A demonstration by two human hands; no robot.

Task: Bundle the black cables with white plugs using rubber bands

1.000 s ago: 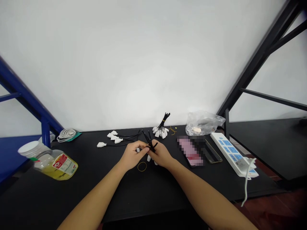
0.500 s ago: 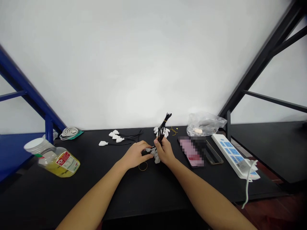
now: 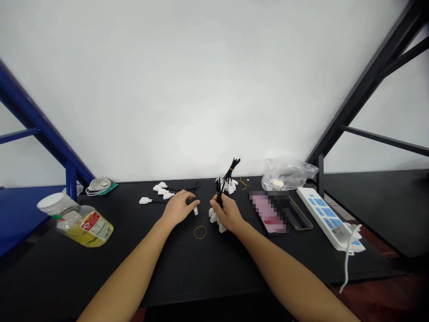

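Observation:
My right hand [image 3: 228, 211] is closed around a bundle of short black cables [image 3: 219, 190]. Their ends point up, and white connectors [image 3: 213, 216] hang below the fist. My left hand [image 3: 181, 207] is a little to the left, thumb and forefinger close together at a single cable with a white connector [image 3: 196, 210]; its black lead is mostly hidden by the fingers. On the black table just below lies a yellow rubber band [image 3: 200, 232]. Behind my right hand stands another bundle of black cables [image 3: 231, 171], tied with a yellow band, white connectors down.
Several loose white-ended cables [image 3: 145, 200] lie at left. A jar of yellow liquid [image 3: 90, 228] and a coiled white cable [image 3: 98, 186] are farther left. To the right are a phone [image 3: 268, 212], a dark phone [image 3: 299, 213], a clear plastic bag [image 3: 288, 172] and a power strip [image 3: 328, 219].
My left hand has moved left, away from the bundle, with one white connector now apart from the rest. My right hand still grips the bundle, shifted slightly left.

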